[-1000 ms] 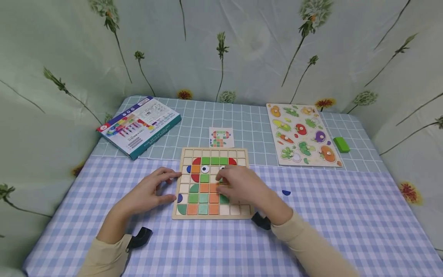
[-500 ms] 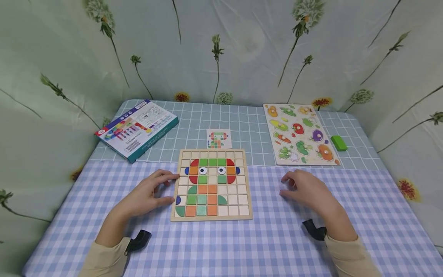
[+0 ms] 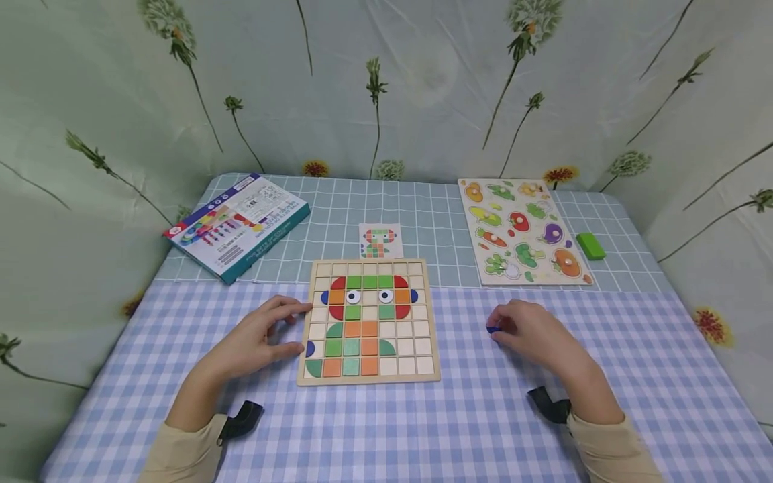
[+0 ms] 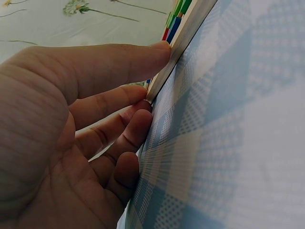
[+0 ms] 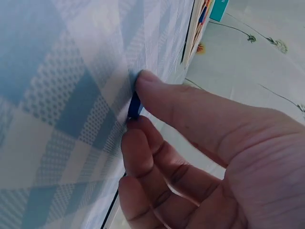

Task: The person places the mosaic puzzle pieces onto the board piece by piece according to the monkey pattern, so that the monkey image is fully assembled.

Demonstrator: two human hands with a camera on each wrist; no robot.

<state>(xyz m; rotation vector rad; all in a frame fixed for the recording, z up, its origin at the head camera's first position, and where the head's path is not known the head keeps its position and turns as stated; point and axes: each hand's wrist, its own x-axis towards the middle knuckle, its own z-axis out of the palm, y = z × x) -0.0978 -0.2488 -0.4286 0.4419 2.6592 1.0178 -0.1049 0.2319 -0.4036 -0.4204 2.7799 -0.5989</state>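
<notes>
A wooden grid board (image 3: 427, 322) lies on the checked cloth, filled in part with coloured tiles that form a face and body. My left hand (image 3: 256, 339) rests at its left edge, thumb and fingertips touching the frame, as the left wrist view also shows. Off to the right of the board, my right hand (image 3: 537, 332) pinches a small blue half-round tile (image 5: 135, 106) between thumb and fingertips, close over the cloth. Other blue half-rounds sit on the board at both sides of the face and at its lower left. Behind the board lies a pattern card (image 3: 380, 240).
A flat box (image 3: 241, 225) lies at the back left. At the back right are a vegetable peg puzzle (image 3: 522, 235) and a green block (image 3: 590, 246). A floral curtain (image 3: 423, 87) hangs behind the table.
My right hand has left the right side of the board, moved right to the loose blue half-round tile and now pinches it. The left hand has stayed at the board's edge.
</notes>
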